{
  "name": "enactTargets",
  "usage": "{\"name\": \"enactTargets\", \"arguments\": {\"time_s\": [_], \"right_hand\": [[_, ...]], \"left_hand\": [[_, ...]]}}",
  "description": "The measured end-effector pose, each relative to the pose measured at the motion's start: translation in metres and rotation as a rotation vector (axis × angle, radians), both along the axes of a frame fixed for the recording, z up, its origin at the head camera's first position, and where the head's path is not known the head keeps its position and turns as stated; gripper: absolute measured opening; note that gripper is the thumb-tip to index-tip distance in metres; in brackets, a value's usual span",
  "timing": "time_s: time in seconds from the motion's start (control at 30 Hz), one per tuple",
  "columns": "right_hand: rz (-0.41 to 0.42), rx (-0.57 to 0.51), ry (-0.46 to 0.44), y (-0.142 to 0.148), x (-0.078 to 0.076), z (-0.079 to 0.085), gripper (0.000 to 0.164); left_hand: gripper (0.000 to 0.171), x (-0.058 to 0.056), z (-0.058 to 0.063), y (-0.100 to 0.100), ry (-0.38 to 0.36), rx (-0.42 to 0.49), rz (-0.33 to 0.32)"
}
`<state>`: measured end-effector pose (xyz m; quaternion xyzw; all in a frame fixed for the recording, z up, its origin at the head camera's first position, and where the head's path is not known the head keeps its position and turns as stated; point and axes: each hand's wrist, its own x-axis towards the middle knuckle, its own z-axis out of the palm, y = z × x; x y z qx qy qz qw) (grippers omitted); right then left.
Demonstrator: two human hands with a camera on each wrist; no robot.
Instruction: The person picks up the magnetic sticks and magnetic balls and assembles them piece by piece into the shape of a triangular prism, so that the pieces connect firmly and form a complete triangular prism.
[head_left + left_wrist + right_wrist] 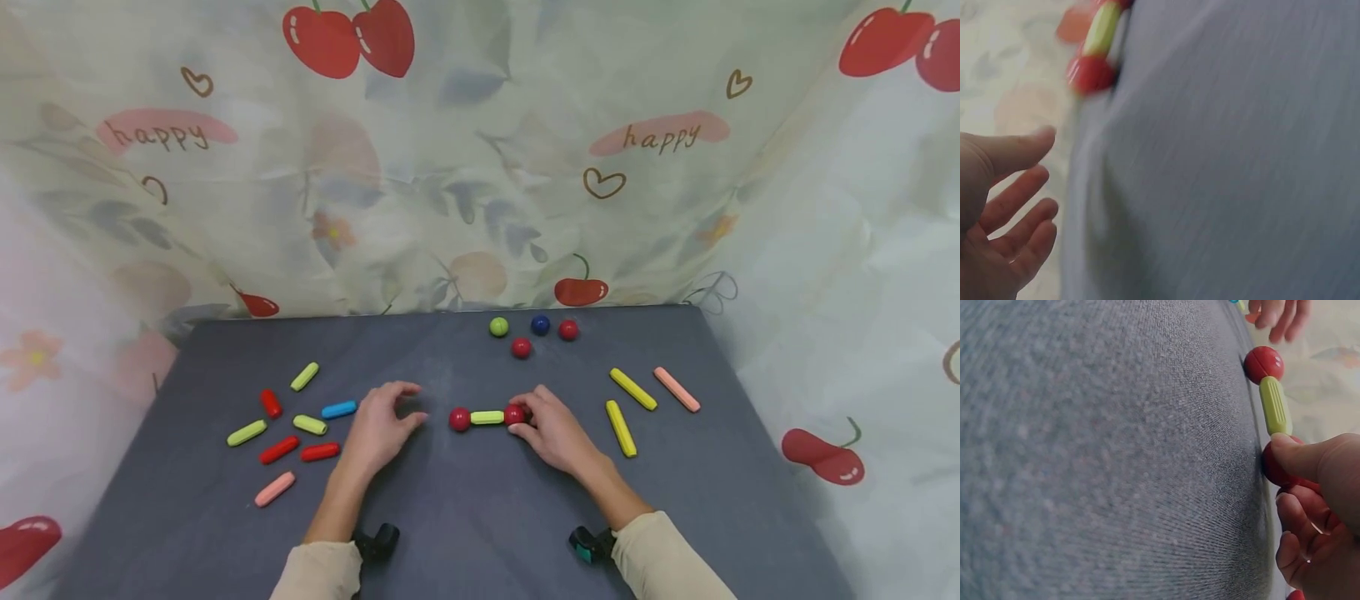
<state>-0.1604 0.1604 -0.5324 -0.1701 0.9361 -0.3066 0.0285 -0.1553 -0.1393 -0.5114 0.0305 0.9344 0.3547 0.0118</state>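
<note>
In the middle of the table lies a short yellow-green rod (487,417) with a red ball at each end, the left red ball (460,419) and the right red ball (514,414). My right hand (557,433) pinches the right ball between thumb and fingers; the right wrist view shows the thumb (1300,457) on that ball. To the left of the joined piece, my left hand (382,427) hovers with loosely bent fingers, apart from the left ball and holding nothing. Its fingers (1022,200) are spread from the thumb in the left wrist view.
Several loose rods lie on the left, among them a blue rod (339,409) beside the left hand and a pink rod (275,489). On the right are two yellow rods (633,389) and a pink rod (677,389). Loose balls, including a blue ball (540,325), sit at the back.
</note>
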Motion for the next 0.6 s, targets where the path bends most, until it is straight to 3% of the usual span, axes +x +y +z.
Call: {"name": "enactTargets", "arguments": {"time_s": [0.17, 0.3, 0.43, 0.6], "right_hand": [[-0.010, 0.010, -0.005, 0.001, 0.000, 0.000, 0.037], [-0.016, 0.012, -0.006, 0.000, 0.001, 0.001, 0.037], [-0.018, 0.012, -0.001, -0.001, 0.002, 0.002, 0.038], [-0.026, 0.014, -0.006, -0.003, 0.002, 0.001, 0.038]], "left_hand": [[0.044, -0.009, 0.012, -0.050, -0.021, -0.055, 0.100], [0.046, -0.013, 0.012, -0.077, -0.079, -0.089, 0.129], [0.044, -0.014, 0.006, -0.090, -0.099, -0.120, 0.103], [0.032, -0.018, 0.002, -0.090, -0.079, -0.169, 0.054]]}}
